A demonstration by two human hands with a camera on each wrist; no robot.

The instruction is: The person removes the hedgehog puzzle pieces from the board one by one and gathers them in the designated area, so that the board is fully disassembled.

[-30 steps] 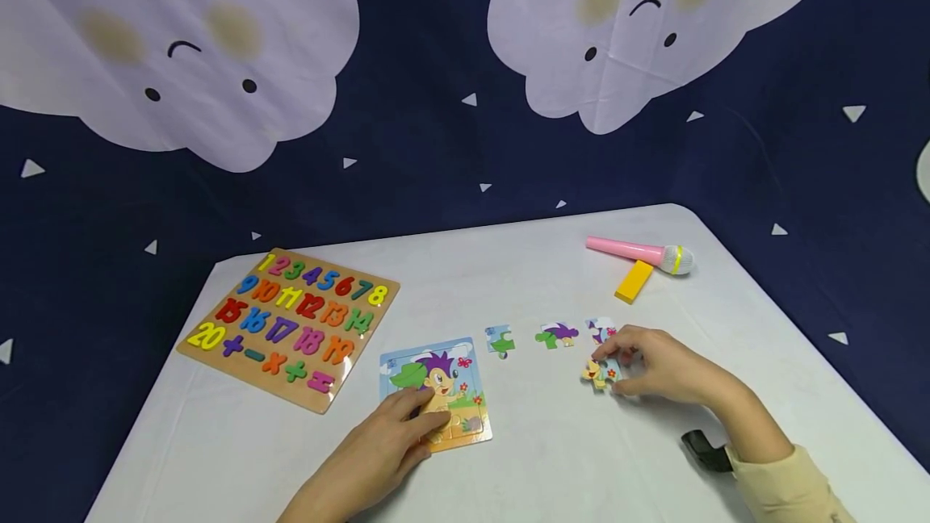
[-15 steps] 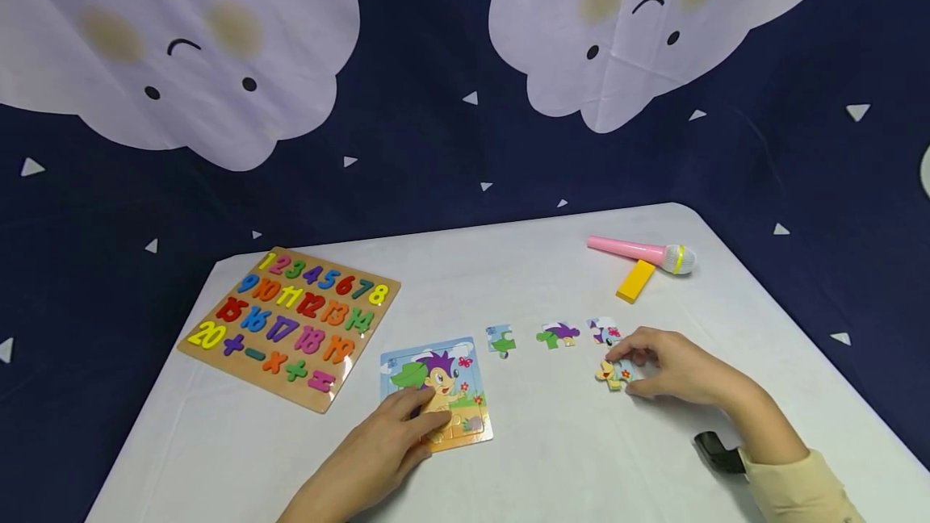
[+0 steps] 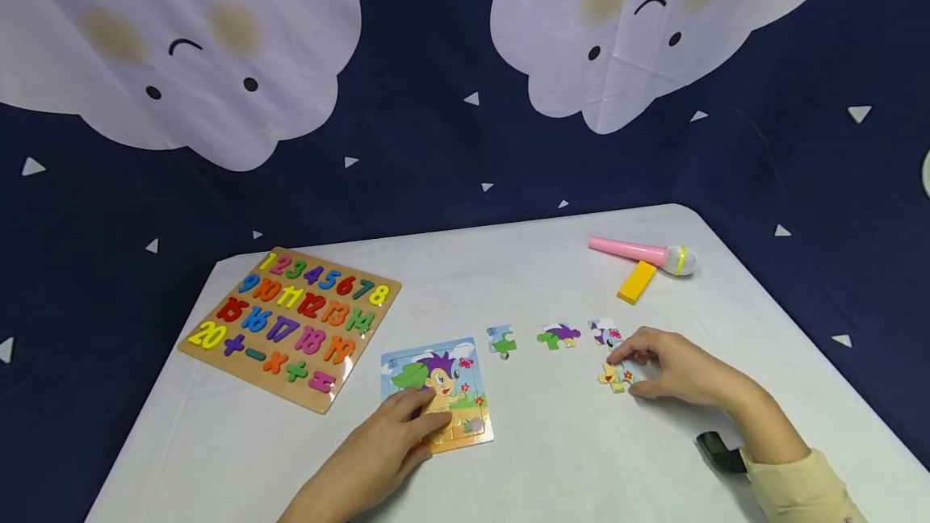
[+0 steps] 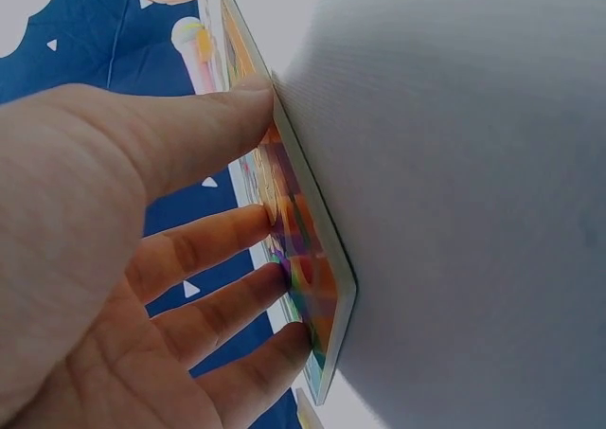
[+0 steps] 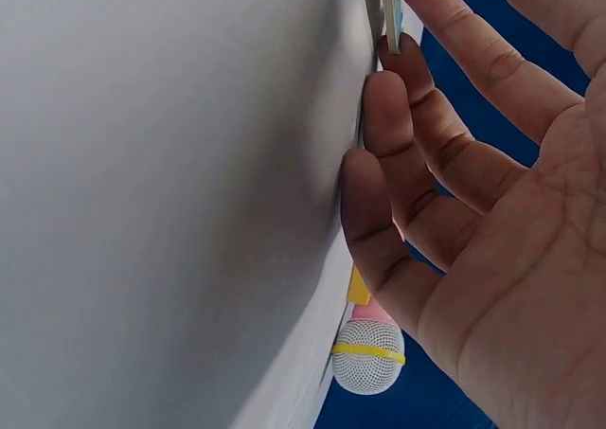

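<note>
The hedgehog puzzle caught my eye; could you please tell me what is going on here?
A person's left hand rests on a square, glossy hedgehog puzzle, while the right hand pinches a flat cream-and-blue jigsaw piece with a red flower. It is close to a purple-and-blue jigsaw piece; whether they touch is unclear. A green-and-purple jigsaw piece and a blue-and-green jigsaw piece lie farther left on the white table.

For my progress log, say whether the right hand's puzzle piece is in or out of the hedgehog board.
Out. The right hand holds the puzzle piece apart from the hedgehog board under the left hand.
</note>
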